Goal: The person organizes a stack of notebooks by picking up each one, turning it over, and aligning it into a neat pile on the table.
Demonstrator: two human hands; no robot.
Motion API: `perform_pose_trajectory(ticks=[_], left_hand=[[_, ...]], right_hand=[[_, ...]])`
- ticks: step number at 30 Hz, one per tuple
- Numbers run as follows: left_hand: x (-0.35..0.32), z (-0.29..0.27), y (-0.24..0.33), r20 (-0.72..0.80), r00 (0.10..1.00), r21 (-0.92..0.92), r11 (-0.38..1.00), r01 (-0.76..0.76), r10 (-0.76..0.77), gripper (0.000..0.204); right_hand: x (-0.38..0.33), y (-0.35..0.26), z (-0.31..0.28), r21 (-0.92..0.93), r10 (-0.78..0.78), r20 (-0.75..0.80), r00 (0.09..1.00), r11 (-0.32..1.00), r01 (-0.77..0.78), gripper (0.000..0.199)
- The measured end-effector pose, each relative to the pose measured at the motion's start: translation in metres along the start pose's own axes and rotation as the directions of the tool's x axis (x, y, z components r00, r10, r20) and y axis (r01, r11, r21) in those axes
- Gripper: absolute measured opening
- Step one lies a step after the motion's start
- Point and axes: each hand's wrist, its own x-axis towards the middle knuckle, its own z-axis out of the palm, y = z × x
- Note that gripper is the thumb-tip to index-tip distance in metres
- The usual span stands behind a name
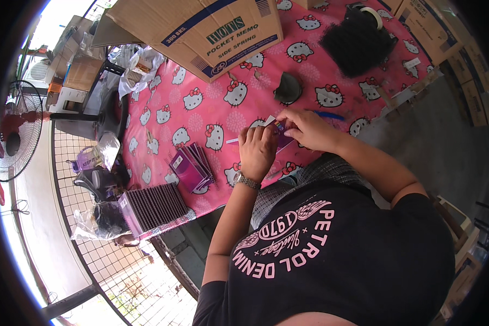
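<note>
Both hands meet over the near edge of the table. My left hand [258, 146], wearing a metal watch, has its fingers curled down on a purple booklet [282, 142] with white edges. My right hand [309, 130] pinches the booklet's upper right part, thumb and fingers close together. Much of the booklet is hidden under both hands. A blue pen [330, 116] lies just beyond my right hand, and a dark, open, cup-like piece [288, 88] sits farther back. To the left lies a small fanned pile of purple booklets [193, 167].
A long row of purple booklets [152, 209] stands at the table's left near corner. A large cardboard box [223, 35] stands at the back, and a heap of black wire-like coils [358, 43] lies at the back right. Pink patterned cloth [201, 125] covers the table. A fan [17, 130] stands at left.
</note>
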Motion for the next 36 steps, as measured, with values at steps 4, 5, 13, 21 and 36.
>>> perform_pose_trajectory(ticks=[4,5,13,21,36], left_hand=[[0.003,-0.004,0.001,0.006,1.000,-0.041,0.999,0.018,-0.017,0.027],[0.002,-0.005,0.001,0.004,1.000,-0.044,0.999,0.022,-0.021,0.027],[-0.005,-0.003,0.004,0.038,0.997,0.152,0.986,0.066,-0.073,0.032],[-0.024,0.003,-0.013,0.020,0.982,0.010,0.982,0.190,-0.190,0.037],[-0.033,-0.012,-0.045,-0.100,0.962,-0.177,0.955,0.236,-0.256,0.030]], right_hand=[[0.003,0.005,0.005,-0.039,-0.149,-0.083,0.985,0.989,0.146,0.028],[0.005,0.003,0.006,-0.013,-0.120,-0.061,0.991,0.993,0.120,0.027],[0.074,0.086,-0.027,-0.552,-0.147,0.097,0.984,0.815,0.177,0.038],[0.063,0.045,-0.017,0.303,-0.068,0.502,0.862,0.948,-0.101,0.041],[0.074,0.026,-0.016,0.489,-0.139,0.538,0.831,0.855,-0.173,0.042]])
